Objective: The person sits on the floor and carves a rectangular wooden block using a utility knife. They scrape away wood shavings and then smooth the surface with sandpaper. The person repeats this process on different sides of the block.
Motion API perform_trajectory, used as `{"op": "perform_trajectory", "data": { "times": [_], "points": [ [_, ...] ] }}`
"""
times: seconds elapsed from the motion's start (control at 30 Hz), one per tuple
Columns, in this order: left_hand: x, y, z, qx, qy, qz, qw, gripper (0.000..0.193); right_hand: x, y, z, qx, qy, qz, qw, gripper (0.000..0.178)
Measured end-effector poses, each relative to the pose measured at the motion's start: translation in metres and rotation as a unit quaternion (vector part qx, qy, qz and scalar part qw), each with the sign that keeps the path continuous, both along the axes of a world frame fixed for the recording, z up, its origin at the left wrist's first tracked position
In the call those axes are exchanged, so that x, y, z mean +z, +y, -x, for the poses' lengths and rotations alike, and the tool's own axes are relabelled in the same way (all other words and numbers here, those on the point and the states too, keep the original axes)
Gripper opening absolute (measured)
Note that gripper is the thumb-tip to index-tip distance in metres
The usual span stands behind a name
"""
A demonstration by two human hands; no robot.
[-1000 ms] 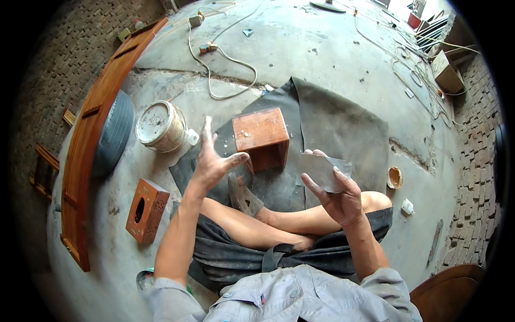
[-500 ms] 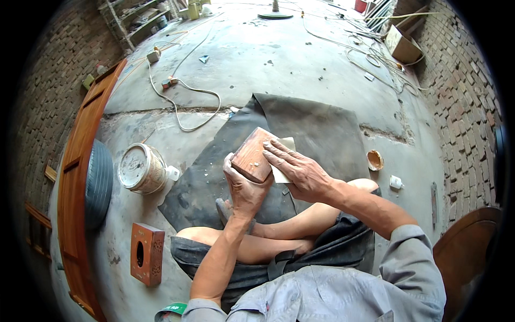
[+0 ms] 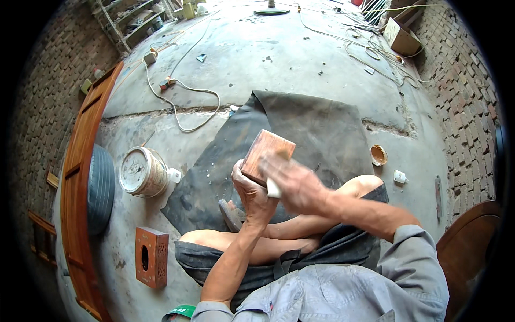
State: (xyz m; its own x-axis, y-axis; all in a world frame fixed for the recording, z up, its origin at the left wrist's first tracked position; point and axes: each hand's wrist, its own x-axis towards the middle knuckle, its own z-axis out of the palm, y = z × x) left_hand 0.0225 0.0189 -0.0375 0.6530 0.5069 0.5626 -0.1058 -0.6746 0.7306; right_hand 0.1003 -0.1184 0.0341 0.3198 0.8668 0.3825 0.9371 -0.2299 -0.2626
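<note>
My left hand (image 3: pixel 252 196) grips a reddish-brown wooden box (image 3: pixel 273 143) from below, fingers and thumb about its lower end, and holds it tilted above the black mat. Across the box's upper face lies my right hand (image 3: pixel 296 182), smeared by motion. A pale sheet that looks like sandpaper (image 3: pixel 273 189) is under that hand, its edge showing beside the box's lower right edge. Pale dust coats the left fingers. On the floor to my left stands a carved wooden tissue box (image 3: pixel 159 256) with an oval opening.
A dark mat (image 3: pixel 322 123) is spread before my crossed legs. Leftward are a lidded bucket (image 3: pixel 140 174), a tyre (image 3: pixel 101 188) and a long wooden panel (image 3: pixel 75 198). A small bowl (image 3: pixel 379 155) and white bottle (image 3: pixel 399 176) stand right; cables (image 3: pixel 217 104) cross the floor.
My right hand has slid down and left over the box's face with the pale sheet. The box has shifted slightly right and turned a little in my left hand.
</note>
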Motion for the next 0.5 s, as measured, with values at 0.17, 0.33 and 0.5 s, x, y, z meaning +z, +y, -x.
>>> {"op": "perform_trajectory", "data": {
  "times": [0.17, 0.33, 0.5],
  "points": [
    [0.012, -0.007, 0.003, -0.007, 0.039, -0.020, 0.999, 0.111, 0.005, -0.002, -0.021, -0.048, 0.011, -0.022, 0.999, 0.067],
    [0.003, 0.001, 0.005, -0.016, 0.021, -0.009, 1.000, 0.109, -0.007, -0.004, 0.009, 0.036, 0.015, -0.045, 0.998, 0.062],
    [0.001, -0.001, 0.001, -0.010, 0.010, 0.063, 0.998, 0.106, 0.000, 0.000, 0.012, -0.017, -0.004, -0.041, 0.999, 0.067]
  ]
}}
